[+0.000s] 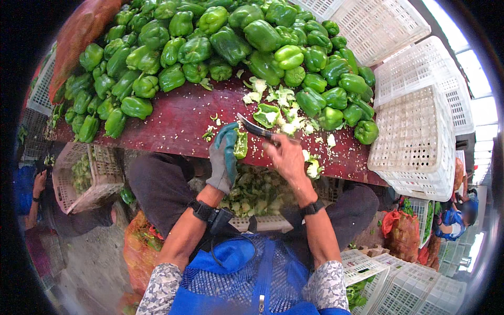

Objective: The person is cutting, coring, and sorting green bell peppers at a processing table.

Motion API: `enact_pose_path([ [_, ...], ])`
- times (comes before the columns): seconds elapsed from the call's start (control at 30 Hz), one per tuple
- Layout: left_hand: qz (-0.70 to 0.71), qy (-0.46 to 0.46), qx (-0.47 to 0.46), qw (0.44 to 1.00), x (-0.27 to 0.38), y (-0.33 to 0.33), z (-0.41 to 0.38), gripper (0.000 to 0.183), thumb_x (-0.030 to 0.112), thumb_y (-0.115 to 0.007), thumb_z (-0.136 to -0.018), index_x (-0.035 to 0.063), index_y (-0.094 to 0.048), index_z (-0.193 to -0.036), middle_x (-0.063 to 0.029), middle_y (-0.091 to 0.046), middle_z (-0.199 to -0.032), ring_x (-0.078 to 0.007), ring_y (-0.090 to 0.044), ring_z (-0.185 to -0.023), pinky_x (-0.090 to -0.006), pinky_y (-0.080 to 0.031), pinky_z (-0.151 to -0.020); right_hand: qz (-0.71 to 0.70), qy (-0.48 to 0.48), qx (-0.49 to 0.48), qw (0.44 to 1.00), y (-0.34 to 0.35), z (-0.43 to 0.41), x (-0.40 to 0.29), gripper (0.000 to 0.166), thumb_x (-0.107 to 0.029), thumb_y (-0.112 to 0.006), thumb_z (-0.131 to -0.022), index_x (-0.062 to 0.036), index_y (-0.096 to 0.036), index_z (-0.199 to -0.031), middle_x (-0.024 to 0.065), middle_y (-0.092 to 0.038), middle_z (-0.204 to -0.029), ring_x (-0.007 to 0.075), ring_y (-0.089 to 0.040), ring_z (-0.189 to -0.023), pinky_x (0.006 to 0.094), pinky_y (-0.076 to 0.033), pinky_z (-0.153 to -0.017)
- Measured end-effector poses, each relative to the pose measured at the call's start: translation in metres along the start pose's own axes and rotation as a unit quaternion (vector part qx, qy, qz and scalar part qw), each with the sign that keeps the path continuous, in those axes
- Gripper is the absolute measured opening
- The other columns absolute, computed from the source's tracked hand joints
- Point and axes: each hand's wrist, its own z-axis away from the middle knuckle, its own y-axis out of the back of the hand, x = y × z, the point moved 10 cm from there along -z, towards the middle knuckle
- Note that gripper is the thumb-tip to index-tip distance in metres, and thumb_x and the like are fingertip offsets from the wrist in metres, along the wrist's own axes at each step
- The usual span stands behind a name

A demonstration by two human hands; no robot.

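Note:
My left hand [223, 157], in a grey and green work glove, holds a cut piece of green bell pepper [241, 145] at the table's near edge. The cut face is turned to the right, showing pale ribs and seeds. My bare right hand [285, 155] grips the dark handle of a small curved knife [255, 128]. Its blade points up and left, just beyond the pepper piece and apart from it. A hollow pepper half [267, 115] lies near the blade, with a pale piece inside. Cut-out cores and seeds [289, 114] are strewn to its right.
A large heap of whole green bell peppers [197, 49] covers the back of the red table [185, 114]. White plastic crates [409, 138] stand at the right. Below the table edge, a crate [262, 223] holds pepper scraps. Other people [453, 220] are at both sides.

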Motion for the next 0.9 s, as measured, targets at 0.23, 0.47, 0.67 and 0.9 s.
enact_pose_path([
  [0.23,0.113,0.039,0.047,0.992,-0.032,0.016,-0.017,0.021,0.014,-0.059,-0.089,0.0020,-0.064,-0.106,0.0004,-0.063,-0.092,-0.0065,-0.056,-0.077,-0.0213,-0.046,-0.068,0.234,0.084,0.060,0.967,-0.026,-0.078,-0.010,0.026,-0.022,-0.061,-0.079,-0.0047,-0.054,-0.097,0.0164,-0.061,-0.062,0.0364,-0.063,-0.062,0.0466,-0.048,-0.056],
  [0.47,0.118,0.125,-0.020,0.985,-0.027,-0.009,-0.017,0.029,0.016,-0.059,-0.090,0.0005,-0.060,-0.115,-0.0015,-0.064,-0.100,-0.0079,-0.059,-0.086,-0.0215,-0.048,-0.077,0.185,0.109,0.041,0.976,-0.011,-0.086,-0.008,0.024,-0.022,-0.064,-0.074,-0.0004,-0.055,-0.074,0.0191,-0.063,-0.071,0.0383,-0.062,-0.067,0.0496,-0.049,-0.060],
  [0.67,0.079,0.137,-0.161,0.974,-0.018,-0.040,-0.021,0.040,0.015,-0.063,-0.087,0.0004,-0.054,-0.124,-0.0041,-0.063,-0.108,-0.0093,-0.060,-0.090,-0.0240,-0.050,-0.078,0.136,0.202,0.008,0.970,0.001,-0.037,-0.060,0.022,-0.019,-0.063,-0.071,-0.0012,-0.052,-0.080,0.0198,-0.057,-0.060,0.0395,-0.059,-0.058,0.0482,-0.048,-0.054],
  [0.9,0.073,0.170,-0.201,0.962,-0.025,-0.043,-0.004,0.031,0.013,-0.064,-0.085,-0.0002,-0.061,-0.114,-0.0036,-0.065,-0.099,-0.0070,-0.060,-0.081,-0.0243,-0.051,-0.071,0.049,0.194,0.013,0.980,0.002,-0.021,-0.044,0.015,-0.015,-0.060,-0.070,-0.0025,-0.051,-0.071,0.0200,-0.054,-0.055,0.0392,-0.057,-0.055,0.0496,-0.046,-0.051],
])
